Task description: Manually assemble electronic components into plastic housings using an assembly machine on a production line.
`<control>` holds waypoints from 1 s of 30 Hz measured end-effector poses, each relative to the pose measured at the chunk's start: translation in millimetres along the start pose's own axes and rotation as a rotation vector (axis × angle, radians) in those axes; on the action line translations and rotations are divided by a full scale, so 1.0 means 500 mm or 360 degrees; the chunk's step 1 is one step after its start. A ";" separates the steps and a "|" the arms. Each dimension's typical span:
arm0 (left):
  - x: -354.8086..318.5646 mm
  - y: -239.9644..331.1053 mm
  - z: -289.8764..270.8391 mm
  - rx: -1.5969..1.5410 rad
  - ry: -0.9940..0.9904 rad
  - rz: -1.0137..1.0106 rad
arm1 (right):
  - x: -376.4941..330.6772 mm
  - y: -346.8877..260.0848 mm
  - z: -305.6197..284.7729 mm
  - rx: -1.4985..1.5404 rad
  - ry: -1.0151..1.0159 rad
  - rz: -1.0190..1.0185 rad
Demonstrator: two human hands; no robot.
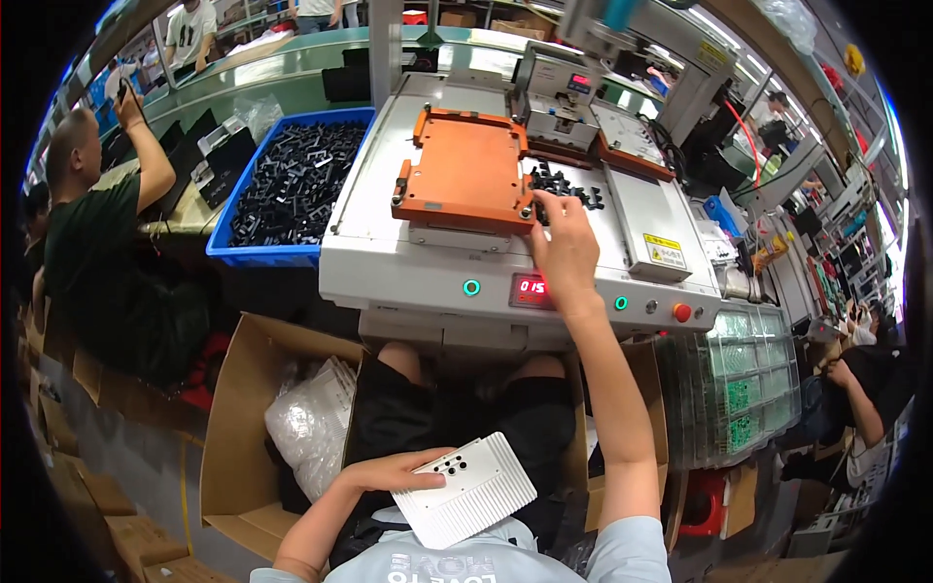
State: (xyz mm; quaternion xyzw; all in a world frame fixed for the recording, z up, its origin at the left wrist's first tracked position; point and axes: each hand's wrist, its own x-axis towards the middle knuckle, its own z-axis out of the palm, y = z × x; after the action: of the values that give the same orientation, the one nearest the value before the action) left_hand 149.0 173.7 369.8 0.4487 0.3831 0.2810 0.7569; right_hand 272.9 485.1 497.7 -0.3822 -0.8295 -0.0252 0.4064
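My left hand [400, 472] grips a white ribbed housing [473, 494] over my lap, thumb on its flat face beside several small dark holes. The housing lies tilted, its ribs running along both sides. My right hand [567, 245] reaches forward to the front right corner of an orange fixture plate [465, 167] on a white bench machine [389, 251]. Its fingers are drawn together at that corner, and whatever is between them is hidden. Just beyond these fingers lies a loose heap of small black plastic parts [564, 185].
A blue bin [262, 255] full of black parts stands left of the machine. Lit green buttons, a red display and a red knob [681, 312] line its front. Cardboard boxes [255, 389] flank my legs. Clear trays [743, 389] are stacked at right. A co-worker [107, 233] sits at left.
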 end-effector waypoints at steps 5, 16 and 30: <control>0.010 0.020 0.009 0.0583 0.0162 -0.0188 | -0.009 0.015 -0.001 -0.0096 -0.0021 -0.0234; 0.013 0.021 0.028 -0.0047 -0.0009 -0.0013 | -0.010 0.043 -0.014 0.0223 -0.0100 -0.0356; 0.042 0.055 0.005 -0.0429 0.0414 0.0052 | 0.015 0.068 -0.025 0.0573 -0.0003 0.0223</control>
State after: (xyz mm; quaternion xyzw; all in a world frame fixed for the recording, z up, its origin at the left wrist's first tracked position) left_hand 160.4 201.0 388.5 0.3093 0.4293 0.3976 0.7496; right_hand 300.7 509.3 502.0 -0.3600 -0.7924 0.1522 0.4683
